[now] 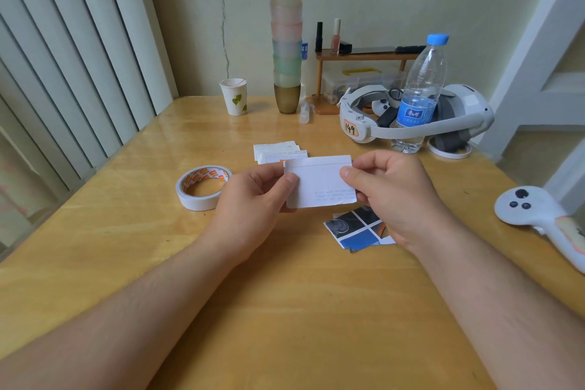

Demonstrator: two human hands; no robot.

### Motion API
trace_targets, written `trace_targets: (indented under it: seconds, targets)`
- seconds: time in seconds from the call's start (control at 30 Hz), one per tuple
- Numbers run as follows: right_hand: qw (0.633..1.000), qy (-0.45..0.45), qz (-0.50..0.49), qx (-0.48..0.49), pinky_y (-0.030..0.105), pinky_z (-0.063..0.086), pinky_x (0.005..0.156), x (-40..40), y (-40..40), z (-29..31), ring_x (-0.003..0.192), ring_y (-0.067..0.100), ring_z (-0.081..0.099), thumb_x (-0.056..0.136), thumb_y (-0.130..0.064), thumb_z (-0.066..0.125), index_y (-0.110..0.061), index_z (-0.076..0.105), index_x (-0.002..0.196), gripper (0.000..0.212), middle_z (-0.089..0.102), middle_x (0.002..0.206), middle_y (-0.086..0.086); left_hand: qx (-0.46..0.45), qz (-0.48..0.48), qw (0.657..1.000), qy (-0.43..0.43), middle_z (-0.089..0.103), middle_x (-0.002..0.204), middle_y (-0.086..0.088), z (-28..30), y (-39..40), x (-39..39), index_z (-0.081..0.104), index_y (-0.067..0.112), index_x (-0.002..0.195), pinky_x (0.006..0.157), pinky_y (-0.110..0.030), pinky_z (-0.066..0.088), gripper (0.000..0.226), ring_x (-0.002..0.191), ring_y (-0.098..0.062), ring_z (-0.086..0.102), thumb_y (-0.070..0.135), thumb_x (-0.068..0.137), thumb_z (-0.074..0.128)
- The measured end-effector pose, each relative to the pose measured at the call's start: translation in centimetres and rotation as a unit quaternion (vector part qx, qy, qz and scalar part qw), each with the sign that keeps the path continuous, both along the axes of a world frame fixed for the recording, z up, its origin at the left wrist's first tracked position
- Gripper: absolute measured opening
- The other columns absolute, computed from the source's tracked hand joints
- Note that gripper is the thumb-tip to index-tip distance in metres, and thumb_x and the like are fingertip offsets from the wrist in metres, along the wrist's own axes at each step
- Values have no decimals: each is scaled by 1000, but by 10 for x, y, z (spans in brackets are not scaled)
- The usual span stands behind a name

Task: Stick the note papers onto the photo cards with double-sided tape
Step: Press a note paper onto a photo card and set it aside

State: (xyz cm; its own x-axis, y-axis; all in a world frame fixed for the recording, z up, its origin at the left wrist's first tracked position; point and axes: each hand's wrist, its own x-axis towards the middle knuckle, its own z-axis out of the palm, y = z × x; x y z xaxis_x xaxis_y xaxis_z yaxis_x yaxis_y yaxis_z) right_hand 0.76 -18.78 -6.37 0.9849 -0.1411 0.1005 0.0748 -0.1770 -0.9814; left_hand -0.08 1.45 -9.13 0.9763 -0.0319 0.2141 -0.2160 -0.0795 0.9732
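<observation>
I hold a white note paper [319,182] above the wooden table [126,231], with faint print at its lower right. My left hand [253,199] pinches its left edge and my right hand [392,196] pinches its right edge. Under my right hand lies a small pile of photo cards [356,228] with blue, black and orange pictures. A roll of double-sided tape [202,187] rests flat on the table to the left of my left hand. Behind the held paper sit more note papers [277,150] in a loose stack.
At the back stand a tall stack of coloured cups [286,35], a paper cup [234,96], a water bottle [419,95], a white headset [421,114] and a small wooden shelf [364,55]. A white controller [538,215] lies at the right edge.
</observation>
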Motion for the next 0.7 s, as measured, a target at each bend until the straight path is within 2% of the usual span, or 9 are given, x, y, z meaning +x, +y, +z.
trace_targets:
  seconds: [0.17, 0.33, 0.43, 0.53, 0.63, 0.7]
  targets:
    - [1000, -22, 6, -4, 28, 52, 64, 0, 0, -1, 61, 6, 62, 90, -11, 80, -19, 72, 88, 11, 77, 77, -1, -3, -3, 1000, -3, 82, 101, 5, 0, 0, 0, 78, 24, 105, 81, -30, 63, 20, 93, -13, 76, 15, 106, 60]
    - [999, -46, 14, -10, 33, 54, 69, -2, -1, -1, 73, 16, 66, 88, -6, 80, -20, 74, 85, 16, 77, 85, 9, -13, -9, 1000, 7, 81, 105, 4, 1, 0, 0, 77, 21, 112, 82, -30, 63, 20, 99, -17, 76, 15, 107, 59]
    - [999, -45, 13, -13, 33, 55, 70, -2, -2, -2, 75, 16, 67, 88, -5, 80, -19, 74, 86, 16, 77, 85, 8, -9, -8, 1000, 6, 81, 106, 4, 0, 0, 1, 76, 23, 114, 85, -34, 63, 21, 101, -19, 77, 15, 107, 58]
    - [999, -42, 11, -15, 33, 55, 71, -2, -1, -1, 76, 16, 69, 88, -5, 80, -19, 73, 86, 15, 78, 86, 7, -4, -7, 1000, -1, 81, 106, 3, 0, 0, 1, 77, 22, 115, 83, -31, 62, 21, 102, -22, 76, 15, 107, 58]
    - [999, -28, 24, -2, 25, 55, 67, -3, 0, 1, 80, 13, 76, 90, -3, 77, -19, 70, 96, 19, 80, 87, -1, 8, -4, 1000, -13, 81, 106, 4, 0, 0, 0, 77, 22, 116, 84, -30, 62, 21, 103, -27, 76, 16, 107, 59]
    - [999, -11, 42, 22, 26, 58, 67, -5, 2, 3, 83, 12, 78, 91, -3, 76, -25, 62, 112, 34, 81, 92, -4, 12, -2, 1000, -19, 81, 106, 4, 0, 0, 0, 77, 24, 117, 88, -36, 63, 21, 105, -29, 76, 17, 107, 59]
